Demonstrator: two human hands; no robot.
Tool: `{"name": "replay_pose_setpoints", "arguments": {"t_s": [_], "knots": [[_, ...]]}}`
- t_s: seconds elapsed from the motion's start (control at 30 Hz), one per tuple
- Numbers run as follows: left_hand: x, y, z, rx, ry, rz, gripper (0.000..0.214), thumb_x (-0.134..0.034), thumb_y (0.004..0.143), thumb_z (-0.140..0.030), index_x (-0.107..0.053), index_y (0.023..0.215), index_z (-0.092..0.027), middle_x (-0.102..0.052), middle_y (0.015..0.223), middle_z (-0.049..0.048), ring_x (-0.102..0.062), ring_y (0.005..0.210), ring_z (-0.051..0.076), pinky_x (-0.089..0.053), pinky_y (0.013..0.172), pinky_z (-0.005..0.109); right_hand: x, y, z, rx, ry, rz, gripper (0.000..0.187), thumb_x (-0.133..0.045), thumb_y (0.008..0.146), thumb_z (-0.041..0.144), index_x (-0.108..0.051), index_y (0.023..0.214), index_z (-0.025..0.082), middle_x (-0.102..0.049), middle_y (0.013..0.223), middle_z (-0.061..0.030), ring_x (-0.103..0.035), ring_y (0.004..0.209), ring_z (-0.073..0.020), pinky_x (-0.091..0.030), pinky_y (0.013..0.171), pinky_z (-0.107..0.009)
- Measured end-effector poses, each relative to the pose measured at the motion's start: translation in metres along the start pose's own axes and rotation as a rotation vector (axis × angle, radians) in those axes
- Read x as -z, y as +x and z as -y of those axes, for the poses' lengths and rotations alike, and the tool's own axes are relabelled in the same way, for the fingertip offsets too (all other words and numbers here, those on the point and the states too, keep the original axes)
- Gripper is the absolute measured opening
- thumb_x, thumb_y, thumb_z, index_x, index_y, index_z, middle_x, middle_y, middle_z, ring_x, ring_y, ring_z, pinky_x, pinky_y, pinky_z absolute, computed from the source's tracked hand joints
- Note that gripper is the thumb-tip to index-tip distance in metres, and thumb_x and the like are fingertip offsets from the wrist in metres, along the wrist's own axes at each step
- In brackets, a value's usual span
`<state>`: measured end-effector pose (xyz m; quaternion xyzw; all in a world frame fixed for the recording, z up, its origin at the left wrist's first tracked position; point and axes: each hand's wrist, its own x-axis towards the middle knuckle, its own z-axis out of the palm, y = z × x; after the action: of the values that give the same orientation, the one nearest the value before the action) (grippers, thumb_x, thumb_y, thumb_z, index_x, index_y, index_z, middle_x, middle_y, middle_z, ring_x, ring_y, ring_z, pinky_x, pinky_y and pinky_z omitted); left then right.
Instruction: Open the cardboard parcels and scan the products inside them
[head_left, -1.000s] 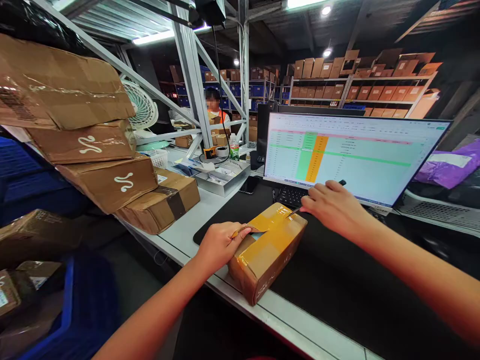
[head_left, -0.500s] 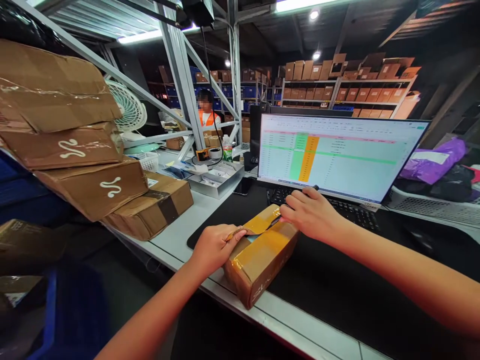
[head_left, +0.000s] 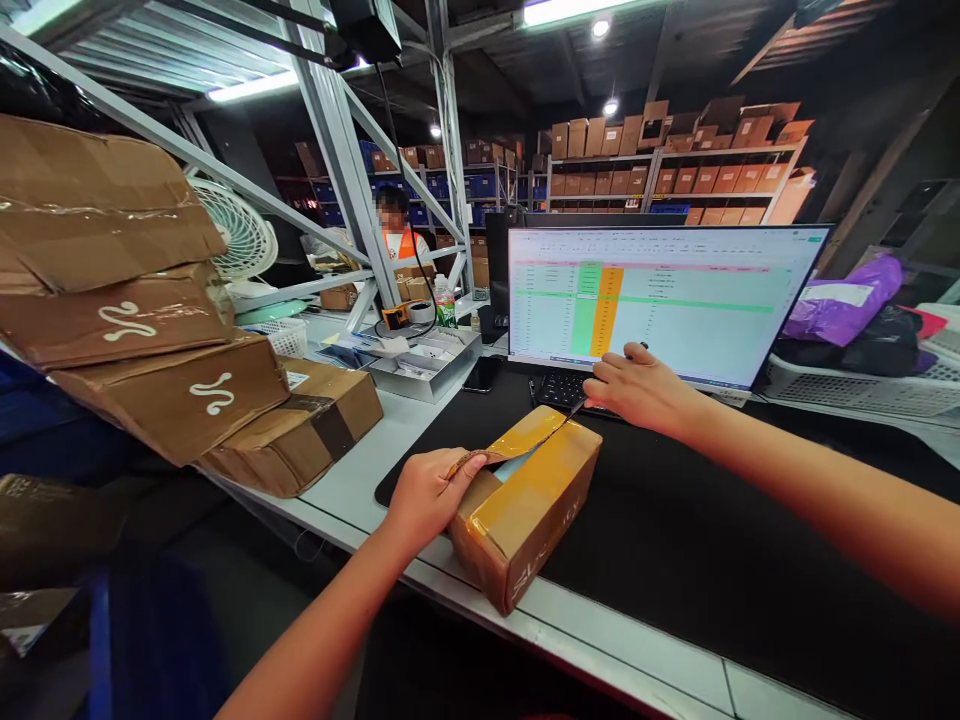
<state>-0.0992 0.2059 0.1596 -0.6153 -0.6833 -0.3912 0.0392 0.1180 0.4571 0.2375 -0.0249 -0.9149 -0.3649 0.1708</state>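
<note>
A brown cardboard box (head_left: 551,503) with yellowish tape along its top lies at the desk's front edge, slit lengthwise. My left hand (head_left: 426,500) pinches the raised edge of its near top flap (head_left: 527,432), thumb on top. Something pale blue shows through the gap. Above the box's far end, my right hand (head_left: 634,388) is closed around a thin dark box cutter (head_left: 576,407). The cutter's blade points down at the far end of the slit, and its black butt sticks out above my fist.
Several cardboard boxes (head_left: 161,390) are stacked at the left. A monitor (head_left: 697,320) and keyboard (head_left: 562,388) stand behind the box, beside a metal tray (head_left: 442,375) and phone (head_left: 482,375). A white basket (head_left: 825,385) holds bags at the right. A co-worker (head_left: 401,235) is farther back.
My right hand has moved away toward the box's far end with the cutter, and the slit now runs farther along. My left hand still holds the flap, and the gap looks wider.
</note>
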Motion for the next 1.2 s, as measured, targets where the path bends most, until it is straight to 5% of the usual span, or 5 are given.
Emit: {"name": "replay_pose_setpoints", "arguments": {"t_s": [0.23,0.43,0.67,0.8,1.2], "knots": [[0.002,-0.002,-0.002,0.098,-0.101,0.016,0.048,-0.045,0.098,-0.05,-0.075,0.078,-0.02,-0.067,0.065,-0.0001,-0.058,0.06,0.014,-0.041,0.056,0.023,-0.038,-0.035,-0.027,-0.38,0.448,0.053,0.035,-0.048,0.101,0.036,-0.061,0.075,0.017,-0.062,0.079,-0.0075,-0.051,0.082,-0.0208,-0.03,0.084,-0.036],[0.005,0.019,0.015,0.158,-0.161,0.117,0.046,-0.049,0.094,-0.055,-0.078,0.09,-0.02,-0.074,0.076,0.002,-0.064,0.068,0.017,-0.045,0.058,0.024,-0.037,-0.042,0.045,-0.775,1.183,0.044,0.064,-0.015,0.102,0.063,-0.058,0.087,0.018,-0.055,0.067,-0.0004,-0.05,0.06,-0.0157,-0.037,0.06,-0.028],[0.037,0.059,0.01,0.169,0.346,0.102,0.045,-0.056,0.084,-0.064,-0.076,0.079,-0.024,-0.077,0.084,0.0053,-0.069,0.075,0.024,-0.045,0.06,0.028,-0.006,-0.028,0.123,-0.985,2.161,-0.123,0.063,-0.082,0.062,0.068,-0.047,0.088,0.023,-0.053,0.082,0.003,-0.046,0.072,-0.0137,-0.036,0.062,-0.027],[0.042,0.043,-0.019,0.343,0.787,-0.002,0.047,-0.053,0.085,-0.064,-0.068,0.067,-0.023,-0.07,0.068,0.0081,-0.062,0.06,0.027,-0.029,0.049,0.031,0.018,-0.038,0.136,-0.861,2.265,-0.107,0.058,-0.08,0.068,0.065,-0.05,0.094,0.023,-0.056,0.094,-0.0003,-0.049,0.084,-0.0169,-0.04,0.074,-0.03],[0.01,-0.008,-0.042,0.036,0.595,0.176,0.064,-0.072,0.07,-0.068,-0.06,0.104,-0.016,-0.061,0.105,0.013,-0.058,0.097,0.034,-0.05,0.085,0.048,-0.005,-0.051,0.118,-0.501,2.29,0.001,0.044,-0.049,0.094,0.065,-0.047,0.086,0.022,-0.054,0.074,0.0019,-0.053,0.068,-0.0146,-0.045,0.071,-0.032]]}}
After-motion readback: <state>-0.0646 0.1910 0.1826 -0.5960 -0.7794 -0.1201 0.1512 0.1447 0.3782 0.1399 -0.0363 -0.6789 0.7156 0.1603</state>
